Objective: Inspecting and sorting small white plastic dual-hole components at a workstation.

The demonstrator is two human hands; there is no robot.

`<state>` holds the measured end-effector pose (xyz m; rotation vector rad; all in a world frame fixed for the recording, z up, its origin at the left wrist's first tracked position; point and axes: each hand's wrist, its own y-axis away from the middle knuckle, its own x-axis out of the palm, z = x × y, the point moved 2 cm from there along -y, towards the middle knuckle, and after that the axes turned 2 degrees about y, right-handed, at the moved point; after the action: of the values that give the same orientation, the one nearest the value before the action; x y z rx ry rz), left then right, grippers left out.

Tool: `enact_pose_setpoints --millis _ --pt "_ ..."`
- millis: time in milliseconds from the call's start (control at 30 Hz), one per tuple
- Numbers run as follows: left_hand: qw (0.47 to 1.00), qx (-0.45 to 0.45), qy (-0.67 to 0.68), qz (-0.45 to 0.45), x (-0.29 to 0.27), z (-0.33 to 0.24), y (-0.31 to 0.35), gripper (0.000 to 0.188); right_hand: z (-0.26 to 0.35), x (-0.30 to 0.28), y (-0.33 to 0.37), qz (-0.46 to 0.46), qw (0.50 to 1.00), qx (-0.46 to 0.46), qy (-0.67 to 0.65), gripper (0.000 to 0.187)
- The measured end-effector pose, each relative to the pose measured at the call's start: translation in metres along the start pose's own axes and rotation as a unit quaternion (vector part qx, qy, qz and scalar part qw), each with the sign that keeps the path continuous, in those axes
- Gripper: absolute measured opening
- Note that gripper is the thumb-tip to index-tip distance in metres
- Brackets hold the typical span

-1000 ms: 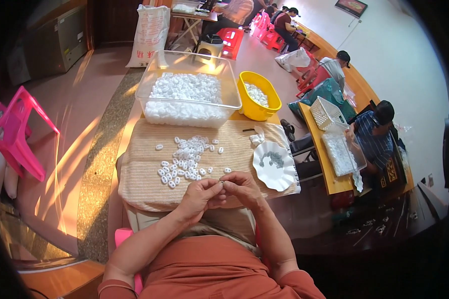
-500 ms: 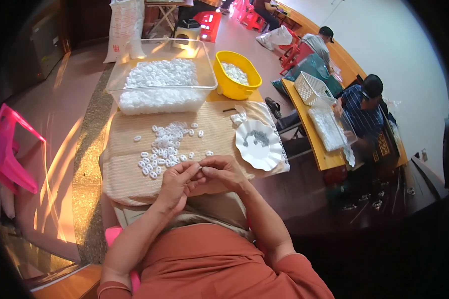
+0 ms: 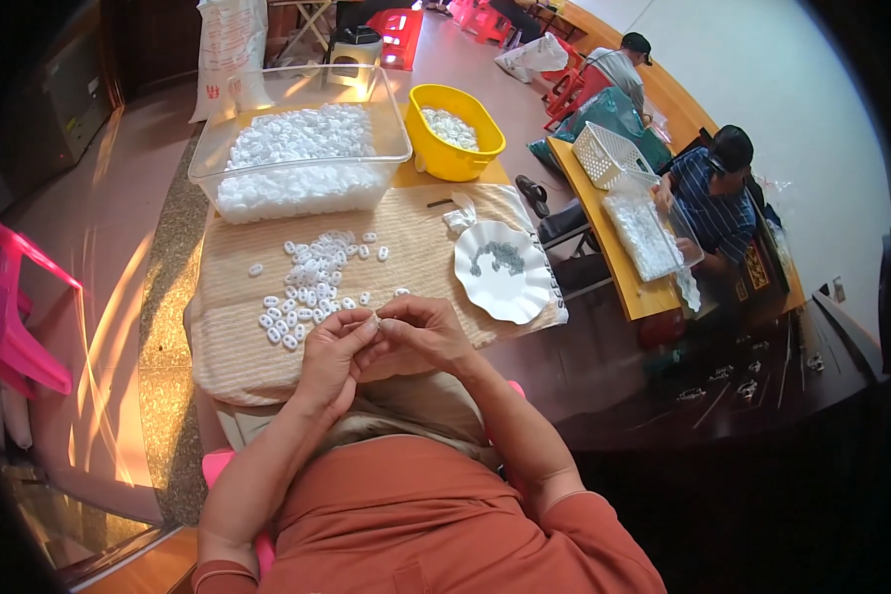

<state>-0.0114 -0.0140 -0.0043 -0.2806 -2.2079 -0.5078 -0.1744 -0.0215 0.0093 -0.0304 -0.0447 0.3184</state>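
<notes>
Close together at the near edge of the cloth-covered table, my left hand [image 3: 335, 354] and my right hand [image 3: 428, 335] meet at the fingertips. Both pinch at one spot, thumbs against forefingers, and whatever sits between them is too small to make out. Just beyond lies a loose pile of small white oval plastic pieces [image 3: 319, 265], each with two dark holes, several of them spread toward my left hand. To the right of the pile, a white scalloped plate [image 3: 495, 300] carries a scatter of tiny grey parts [image 3: 502, 259].
A clear plastic tub [image 3: 297, 183] full of white pieces stands at the table's back, beside a yellow basin [image 3: 490, 163] holding more. A pink stool [image 3: 20, 297] is at the left. At right, a co-worker in a striped shirt [image 3: 720, 188] sits by a wooden table [image 3: 604, 252].
The view has shifted a little, so the table and tub sit slightly higher and further left. My hands stay pinched together at the same place by the table's edge.
</notes>
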Motion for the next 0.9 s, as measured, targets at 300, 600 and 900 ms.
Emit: enact_pose_setpoints --millis 300,600,900 --pt "1.000 0.015 -0.024 -0.011 0.001 -0.001 -0.001 0.012 0.007 0.005 0.002 -0.045 0.957 -0.183 0.220 0.009" --pt "0.999 0.017 -0.035 -0.006 -0.001 0.004 0.000 0.013 0.032 -0.044 0.027 -0.126 0.922 -0.103 0.351 0.011" --pt "0.998 -0.001 -0.067 -0.010 0.003 0.011 0.002 0.013 0.038 -0.162 0.024 -0.238 0.762 -0.022 0.602 0.015"
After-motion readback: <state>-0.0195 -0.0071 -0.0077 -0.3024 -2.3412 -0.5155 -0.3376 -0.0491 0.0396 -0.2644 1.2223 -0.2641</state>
